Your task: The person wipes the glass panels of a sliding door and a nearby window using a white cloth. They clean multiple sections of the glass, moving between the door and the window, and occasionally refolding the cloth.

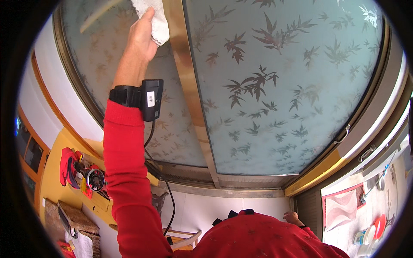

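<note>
My left hand (142, 38) is raised high and grips a white cloth (158, 25), which lies over the left frosted glass pane (171, 129), close to the metal upright (184, 64). The cloth's upper end runs out of the picture. A black device on a strap (152, 100) sits on the left wrist, with a cable hanging from it. To the right of the upright is a wider frosted pane (258, 113) with a leaf pattern. My right hand (292, 217) hangs low beside my body, near the open doorway; its fingers look loosely curled, and whether they hold anything is unclear.
At left, a sewing machine with a handwheel (95, 180) stands near red cloth (66, 166). A wooden chair (188, 240) is close below me. Through the doorway at right are a mat (342, 208), a bucket (363, 237) and a red basin (380, 225). Door handles (367, 153) project there.
</note>
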Demonstrator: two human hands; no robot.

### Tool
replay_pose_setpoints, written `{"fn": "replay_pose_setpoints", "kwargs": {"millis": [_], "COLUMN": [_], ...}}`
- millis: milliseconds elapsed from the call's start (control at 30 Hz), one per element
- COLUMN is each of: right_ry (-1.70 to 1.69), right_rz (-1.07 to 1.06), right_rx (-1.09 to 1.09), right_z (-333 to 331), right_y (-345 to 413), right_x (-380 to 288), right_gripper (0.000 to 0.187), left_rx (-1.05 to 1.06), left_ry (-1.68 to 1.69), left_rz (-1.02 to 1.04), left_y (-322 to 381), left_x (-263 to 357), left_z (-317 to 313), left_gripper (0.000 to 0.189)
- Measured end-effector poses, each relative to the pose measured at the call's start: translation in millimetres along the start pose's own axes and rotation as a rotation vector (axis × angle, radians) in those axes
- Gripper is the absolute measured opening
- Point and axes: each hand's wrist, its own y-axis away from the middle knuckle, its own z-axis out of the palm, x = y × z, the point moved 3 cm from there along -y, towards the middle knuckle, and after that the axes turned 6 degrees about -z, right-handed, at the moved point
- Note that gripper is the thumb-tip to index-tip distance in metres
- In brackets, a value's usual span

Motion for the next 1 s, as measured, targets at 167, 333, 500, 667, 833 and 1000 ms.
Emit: {"fn": "replay_pose_setpoints", "kwargs": {"millis": [167,333,500,667,833,1000], "right_ry": [-0.267,-0.322,-0.194,-0.016,0.627,0.423], "right_rz": [0.183,0.248,0.195,0.084,-0.138,-0.008], "right_rx": [0.071,-0.081,-0.085,-0.017,-0.242,-0.3], "right_z": [-47,-27,-16,-25,-10,0], "right_y": [20,46,68,90,119,139], "right_x": [-52,-41,-18,30,91,152], "right_gripper": [0.025,0.028,0.03,0.027,0.025,0.028], "left_rx": [0.034,0.269,0.501,-0.189,0.096,0.549], "left_ry": [0.05,-0.088,0.077,-1.545,-1.561,-1.018], "left_rz": [0.053,-0.206,-0.978,-0.412,-0.198,-0.198], "left_y": [34,135,266,232,184,121], "left_x": [-65,-217,-386,-408,-324,-221], "left_z": [-14,-93,-192,-194,-132,-46], "left_gripper": [0.041,0.058,0.054,0.054,0.044,0.038]}}
